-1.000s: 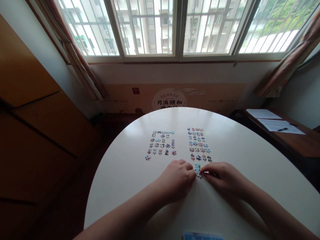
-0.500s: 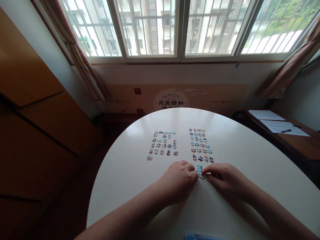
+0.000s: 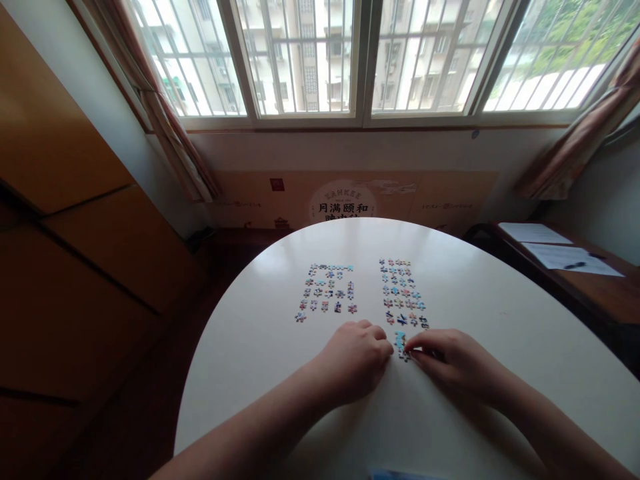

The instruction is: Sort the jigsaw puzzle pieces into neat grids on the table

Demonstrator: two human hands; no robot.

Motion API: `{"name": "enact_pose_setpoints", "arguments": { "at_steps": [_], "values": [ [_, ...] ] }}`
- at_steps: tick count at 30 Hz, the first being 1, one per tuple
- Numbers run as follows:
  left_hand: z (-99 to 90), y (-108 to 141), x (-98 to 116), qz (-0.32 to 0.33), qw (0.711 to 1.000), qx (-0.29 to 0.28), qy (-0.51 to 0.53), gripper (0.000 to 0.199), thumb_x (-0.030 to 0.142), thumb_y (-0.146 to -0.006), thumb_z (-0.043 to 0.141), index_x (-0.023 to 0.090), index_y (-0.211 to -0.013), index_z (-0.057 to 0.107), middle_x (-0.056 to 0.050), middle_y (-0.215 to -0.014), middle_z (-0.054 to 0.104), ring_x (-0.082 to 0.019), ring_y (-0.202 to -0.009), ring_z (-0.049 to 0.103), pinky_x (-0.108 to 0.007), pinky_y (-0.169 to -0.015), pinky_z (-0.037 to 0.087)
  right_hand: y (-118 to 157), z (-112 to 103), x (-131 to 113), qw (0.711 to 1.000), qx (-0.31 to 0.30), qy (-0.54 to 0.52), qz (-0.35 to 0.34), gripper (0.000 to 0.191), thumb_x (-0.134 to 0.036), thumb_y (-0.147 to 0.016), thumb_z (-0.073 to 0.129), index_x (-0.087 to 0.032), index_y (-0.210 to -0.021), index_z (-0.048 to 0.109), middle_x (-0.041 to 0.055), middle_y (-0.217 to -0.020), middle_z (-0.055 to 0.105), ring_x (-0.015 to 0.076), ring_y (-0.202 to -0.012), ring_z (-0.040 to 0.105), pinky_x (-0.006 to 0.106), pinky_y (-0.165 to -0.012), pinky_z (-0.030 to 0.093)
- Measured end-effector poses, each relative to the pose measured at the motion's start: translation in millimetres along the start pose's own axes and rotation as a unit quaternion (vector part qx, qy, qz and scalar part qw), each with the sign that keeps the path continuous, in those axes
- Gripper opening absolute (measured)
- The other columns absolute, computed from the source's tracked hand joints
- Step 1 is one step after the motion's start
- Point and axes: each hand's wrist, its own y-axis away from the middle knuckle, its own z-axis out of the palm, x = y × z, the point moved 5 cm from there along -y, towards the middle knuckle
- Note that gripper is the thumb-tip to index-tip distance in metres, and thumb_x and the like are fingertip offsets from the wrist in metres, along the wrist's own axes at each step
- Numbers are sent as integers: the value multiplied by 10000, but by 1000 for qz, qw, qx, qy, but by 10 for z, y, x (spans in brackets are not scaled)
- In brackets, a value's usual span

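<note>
A small joined cluster of jigsaw puzzle pieces (image 3: 401,341), mostly light blue with some yellow, lies on the white round table (image 3: 240,373) between my two hands. My right hand (image 3: 453,360) pinches a puzzle piece at the cluster's right edge with thumb and forefinger; the fingertips partly cover it. Just left of the cluster, my left hand (image 3: 357,357) rests on the table with its fingers curled in. Whatever those fingers hold, if anything, is hidden beneath the hand.
Beyond my hands, loose puzzle pieces lie in rows as a left group (image 3: 329,293) and a right group (image 3: 403,291). A blue-edged flat item (image 3: 405,475) shows at the bottom edge. Papers (image 3: 570,259) lie on a brown side table at the right.
My left hand has drawn slightly left, away from the cluster. My right hand stays pinched at the cluster's edge. The view has tilted up slightly.
</note>
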Motion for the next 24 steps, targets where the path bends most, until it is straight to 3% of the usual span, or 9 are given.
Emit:
{"name": "enact_pose_setpoints", "arguments": {
  "at_steps": [4,8,12,15,18,24],
  "values": [
    [-51,-3,-68,-45,999,7,-19,173,176,-865,501,172,-797,660,-66,-826,665,-188,-763,596,-328,-723,490,-1,4,7,1000,3,-2,-1,213,-280,-873,547,-266,-959,741,25,-870,744,174,-746,671,261,-677,499],
    [-275,54,-312,-175,982,45,-56,252,221,-912,460,175,-766,661,-71,-808,661,-189,-760,601,-317,-705,484,7,-4,-6,1000,6,-5,1,219,-273,-879,537,-257,-970,736,35,-879,741,174,-741,666,271,-688,498],
    [-557,273,-832,-370,919,75,-116,300,296,-944,431,182,-862,696,-87,-927,689,-215,-866,625,-310,-743,475,17,-26,-61,1000,13,-20,-9,215,-258,-889,525,-234,-959,727,45,-888,739,172,-763,667,268,-703,498],
    [-641,446,-1212,-460,875,60,-140,326,323,-942,417,193,-941,716,-95,-994,704,-231,-915,636,-312,-764,474,21,-28,-95,999,13,-35,-23,208,-252,-892,524,-231,-951,722,44,-888,737,168,-765,666,265,-703,500],
    [-609,547,-1434,-505,853,43,-121,327,405,-910,466,212,-929,730,-89,-975,718,-241,-895,646,-316,-742,479,27,-27,-107,999,15,-39,-32,199,-242,-891,531,-236,-953,720,34,-880,735,158,-743,661,258,-694,494],
    [-473,526,-1498,-501,859,27,-98,320,477,-847,542,231,-881,744,-74,-976,731,-245,-899,651,-311,-715,482,35,-53,-155,998,31,-41,-44,197,-234,-905,524,-231,-946,716,21,-829,720,138,-681,631,249,-655,463]
  ]
}}
